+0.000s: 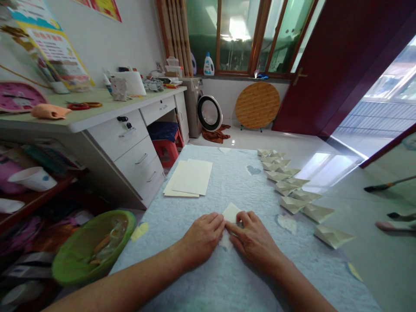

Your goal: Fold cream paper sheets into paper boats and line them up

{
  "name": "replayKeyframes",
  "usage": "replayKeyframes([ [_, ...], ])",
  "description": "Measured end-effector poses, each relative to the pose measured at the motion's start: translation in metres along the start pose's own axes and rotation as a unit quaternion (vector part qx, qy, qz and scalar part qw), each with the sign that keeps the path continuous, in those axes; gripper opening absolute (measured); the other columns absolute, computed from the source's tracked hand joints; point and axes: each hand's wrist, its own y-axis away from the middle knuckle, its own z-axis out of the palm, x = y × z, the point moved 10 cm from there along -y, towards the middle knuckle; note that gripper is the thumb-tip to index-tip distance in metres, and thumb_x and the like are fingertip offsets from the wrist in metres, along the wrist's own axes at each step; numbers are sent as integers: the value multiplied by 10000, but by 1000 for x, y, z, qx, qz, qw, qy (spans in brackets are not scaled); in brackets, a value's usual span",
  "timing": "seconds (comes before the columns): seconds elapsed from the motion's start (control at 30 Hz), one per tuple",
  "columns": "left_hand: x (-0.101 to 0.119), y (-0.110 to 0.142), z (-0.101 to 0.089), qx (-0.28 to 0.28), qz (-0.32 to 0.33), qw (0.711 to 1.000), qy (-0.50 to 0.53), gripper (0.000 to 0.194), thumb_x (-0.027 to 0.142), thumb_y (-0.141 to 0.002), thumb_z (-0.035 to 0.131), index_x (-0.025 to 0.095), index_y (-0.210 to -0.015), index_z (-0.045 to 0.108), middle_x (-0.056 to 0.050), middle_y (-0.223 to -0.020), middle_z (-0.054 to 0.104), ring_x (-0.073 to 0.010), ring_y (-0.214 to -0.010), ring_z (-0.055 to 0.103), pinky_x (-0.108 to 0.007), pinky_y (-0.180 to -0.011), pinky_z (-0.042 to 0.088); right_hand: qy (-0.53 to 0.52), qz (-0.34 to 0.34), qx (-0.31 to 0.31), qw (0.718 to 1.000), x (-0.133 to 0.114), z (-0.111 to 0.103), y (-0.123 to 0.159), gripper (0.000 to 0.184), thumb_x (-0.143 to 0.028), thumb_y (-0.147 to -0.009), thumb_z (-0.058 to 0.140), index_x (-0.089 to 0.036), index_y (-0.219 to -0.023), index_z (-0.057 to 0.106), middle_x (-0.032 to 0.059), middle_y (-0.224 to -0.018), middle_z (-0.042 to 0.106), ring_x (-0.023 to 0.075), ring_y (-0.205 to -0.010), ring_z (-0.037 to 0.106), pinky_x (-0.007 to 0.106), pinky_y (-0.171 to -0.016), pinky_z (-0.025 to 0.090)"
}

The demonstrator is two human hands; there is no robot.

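A small folded piece of cream paper [231, 212] lies on a pale blue quilted cloth [227, 268] in front of me. My left hand [203, 237] presses on its near left part with the fingers curled down. My right hand [251, 238] presses on its right part, fingers bent against the fold. Most of the paper is hidden under both hands; only a far corner shows.
A stack of flat cream sheets [190, 177] lies further back on the left. Several folded paper boats [292, 190] line the cloth's right edge. A green basket [92, 247] stands at the left, beside a white desk [130, 143] with drawers. A broom [386, 186] lies on the floor at right.
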Motion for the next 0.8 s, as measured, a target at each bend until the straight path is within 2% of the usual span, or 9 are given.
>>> replayKeyframes([
  [0.2,2,2,7,-24,-8,1000,-16,228,158,-942,495,82,-1118,619,-133,-1107,650,-262,-1018,605,-392,-863,528,5,0,-14,1000,5,-2,6,311,-240,-899,606,-269,-1208,629,80,-1114,587,251,-1035,498,399,-947,442],
  [0.47,0,10,9,-43,-26,998,-45,184,114,-926,490,90,-1007,653,-135,-1034,649,-258,-945,606,-390,-798,527,23,47,5,999,42,-15,33,329,-230,-912,573,-224,-1235,634,105,-1177,605,259,-1097,536,413,-981,467],
  [0.6,-2,14,13,-51,-41,996,-63,199,90,-921,466,101,-954,661,-128,-974,648,-253,-899,607,-390,-767,526,25,61,17,998,52,-18,42,329,-240,-926,542,-193,-1238,637,119,-1195,613,265,-1119,545,422,-985,470],
  [0.8,-9,13,7,-86,-77,992,-53,180,101,-916,474,120,-909,653,-109,-926,647,-248,-870,607,-381,-750,517,4,75,-5,997,54,-22,40,228,-217,-934,517,-167,-1090,676,116,-1162,631,254,-1093,563,404,-977,455],
])
